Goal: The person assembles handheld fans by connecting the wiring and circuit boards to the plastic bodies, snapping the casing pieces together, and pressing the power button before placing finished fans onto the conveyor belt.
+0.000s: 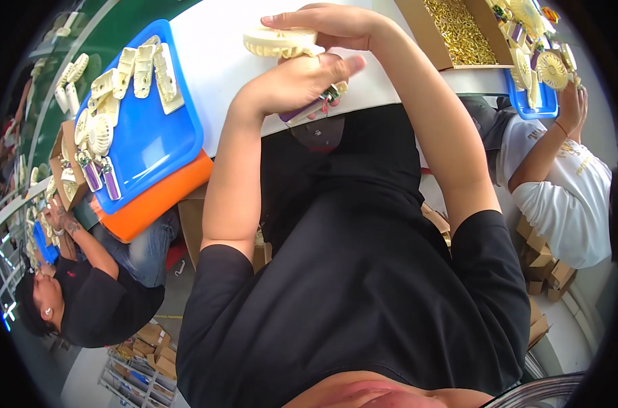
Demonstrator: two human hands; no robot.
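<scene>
In the head view, the work is up at both hands, over the near edge of the white desk (217, 81). The right grip (336, 26) is curled part-way, its fingers laid along the top and far side of a round cream slotted part (280, 43), which it seems to have hold of; that part sits just above the left grip. The left grip (287, 85) looks folded around a purple piece with a green circuit board (309, 109), which pokes out below the palm, though how tightly the fingers close is hidden. The step in hand appears to be bringing the round part and the purple piece together, and whether they are already joined cannot be told. The next move would seem to call for the right grip to steady the round part while the left one keeps the purple piece and its board lined up, without pinching the board. Left of the grips, a blue tray (156, 129) carries cream shell pieces (125, 71), round cream parts (100, 134) and more purple pieces (110, 178). Right of the grips stands a cardboard box (417, 30) of small gold pieces (464, 30).
</scene>
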